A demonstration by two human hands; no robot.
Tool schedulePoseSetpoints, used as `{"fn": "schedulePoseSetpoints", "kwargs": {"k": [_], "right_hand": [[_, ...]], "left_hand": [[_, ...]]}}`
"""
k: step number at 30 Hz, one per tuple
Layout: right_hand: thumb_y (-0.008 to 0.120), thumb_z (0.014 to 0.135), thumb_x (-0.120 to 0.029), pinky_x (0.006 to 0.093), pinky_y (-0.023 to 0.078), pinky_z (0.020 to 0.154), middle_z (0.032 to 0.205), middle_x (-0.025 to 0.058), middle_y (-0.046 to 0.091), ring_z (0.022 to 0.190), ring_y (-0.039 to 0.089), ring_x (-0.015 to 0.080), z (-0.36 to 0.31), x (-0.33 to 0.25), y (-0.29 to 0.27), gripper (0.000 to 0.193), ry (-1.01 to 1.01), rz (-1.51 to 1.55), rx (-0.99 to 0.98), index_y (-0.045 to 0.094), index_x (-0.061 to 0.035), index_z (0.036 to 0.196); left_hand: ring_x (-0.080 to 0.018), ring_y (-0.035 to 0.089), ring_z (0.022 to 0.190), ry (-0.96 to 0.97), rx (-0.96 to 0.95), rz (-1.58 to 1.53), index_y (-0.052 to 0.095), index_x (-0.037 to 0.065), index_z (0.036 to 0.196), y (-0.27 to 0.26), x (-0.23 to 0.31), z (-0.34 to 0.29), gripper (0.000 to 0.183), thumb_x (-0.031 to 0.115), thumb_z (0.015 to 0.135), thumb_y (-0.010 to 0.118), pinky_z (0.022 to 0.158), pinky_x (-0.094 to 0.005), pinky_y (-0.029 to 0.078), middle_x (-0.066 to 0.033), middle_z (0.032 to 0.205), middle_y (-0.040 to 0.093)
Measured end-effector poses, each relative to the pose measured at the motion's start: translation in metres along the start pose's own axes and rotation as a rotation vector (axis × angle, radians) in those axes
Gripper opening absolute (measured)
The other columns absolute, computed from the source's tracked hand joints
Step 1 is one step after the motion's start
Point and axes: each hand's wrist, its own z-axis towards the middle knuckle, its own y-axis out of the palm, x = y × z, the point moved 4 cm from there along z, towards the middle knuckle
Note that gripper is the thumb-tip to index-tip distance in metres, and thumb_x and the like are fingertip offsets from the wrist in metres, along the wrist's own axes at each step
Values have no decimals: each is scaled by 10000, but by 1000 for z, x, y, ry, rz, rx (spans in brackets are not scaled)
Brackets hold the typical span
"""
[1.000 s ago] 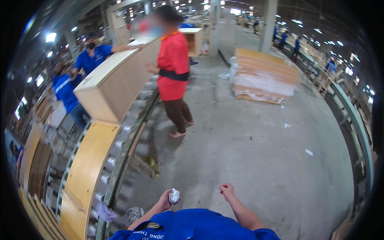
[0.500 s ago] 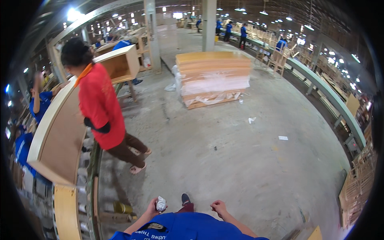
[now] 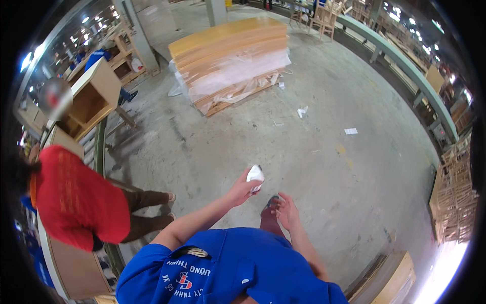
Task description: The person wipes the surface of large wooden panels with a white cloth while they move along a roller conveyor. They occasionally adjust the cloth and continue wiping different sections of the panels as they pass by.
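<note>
My left hand (image 3: 242, 190) is closed round a small crumpled white bundle (image 3: 255, 177), held out in front of me above the concrete floor. What the bundle is made of or wraps I cannot make out. To its right, my right hand (image 3: 287, 211) hangs with fingers apart and a little curled, holding nothing. Below and between the two hands shows my dark shoe (image 3: 272, 201).
A person in a red shirt (image 3: 83, 197) bends over a long wooden cabinet (image 3: 71, 266) on a roller line at left. Ahead stands a plastic-wrapped stack of wooden panels (image 3: 233, 58). Wooden frames (image 3: 455, 197) and a green conveyor rail (image 3: 405, 66) line the right. Boards (image 3: 387, 278) stand near right.
I have moved forward, and the panel stack is nearer. My left hand has come up and forward with the white bundle. My right hand has opened. The person in red is nearer, bending.
</note>
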Motion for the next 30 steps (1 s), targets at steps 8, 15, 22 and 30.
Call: {"fn": "schedulePoseSetpoints", "kwargs": {"k": [8,15,22,30], "right_hand": [[212,922,-511,465,412,869,1270,47,437,1097,461,226,181,-123,121,531,207,-50,-283,330,-198,1334],[291,934,-372,389,496,771,1157,102,547,1028,547,261,324,-182,196,408,335,145,-433,433,-135,1234],[432,903,-287,241,432,495,866,66,542,682,513,150,473,-256,242,401,330,207,-560,392,-167,1284],[452,907,-285,187,344,375,822,69,475,561,409,119,629,-337,351,352,187,269,-540,413,-232,1253]], "left_hand": [[-236,523,978,202,158,164,319,64,1295,17,86,173,554,87,789,544,802,-351,449,-110,1102,506],[-304,460,973,751,589,1120,371,52,1272,-38,207,238,605,177,734,618,840,-375,410,-174,1174,438],[-293,596,859,162,598,1124,581,25,1046,-243,212,276,365,273,778,567,763,-374,473,-158,955,617],[-261,597,903,-854,465,964,652,56,967,-415,194,253,372,343,737,594,773,-391,461,-149,967,636]]}}
